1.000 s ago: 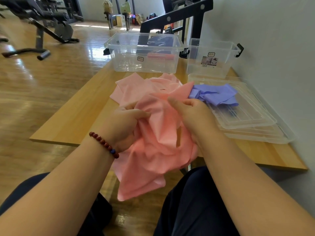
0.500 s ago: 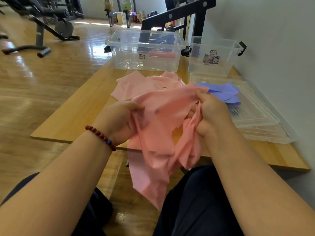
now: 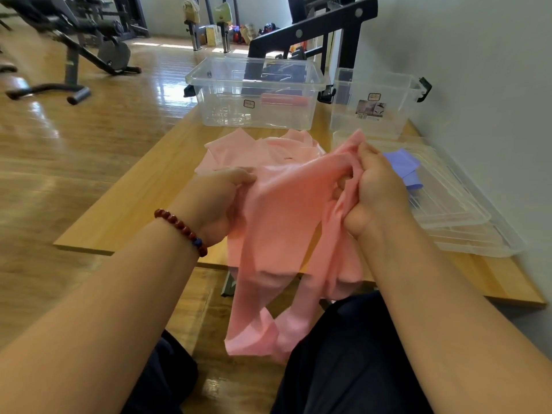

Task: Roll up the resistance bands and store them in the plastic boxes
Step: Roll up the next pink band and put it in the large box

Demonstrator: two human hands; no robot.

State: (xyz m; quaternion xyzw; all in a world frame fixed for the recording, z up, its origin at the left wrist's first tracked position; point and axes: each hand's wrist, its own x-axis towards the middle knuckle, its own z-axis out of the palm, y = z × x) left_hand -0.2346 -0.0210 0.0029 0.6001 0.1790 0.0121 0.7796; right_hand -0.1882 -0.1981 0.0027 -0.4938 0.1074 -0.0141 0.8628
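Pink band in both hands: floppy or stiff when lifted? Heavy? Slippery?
Probably very floppy: the pink band sags between the left hand and right hand, with loose ends hanging below the table. Likely light and thin, since it bunches into soft folds. The hands hold it by gathering alone, so it is probably not slippery.

One large box [image 3: 227, 115], one small box [image 3: 388, 127], two stacked lids [image 3: 454, 204], one purple band [image 3: 401, 164], one rolled pink band [image 3: 283, 100]; loose pink bands [image 3: 286, 216] uncountable.
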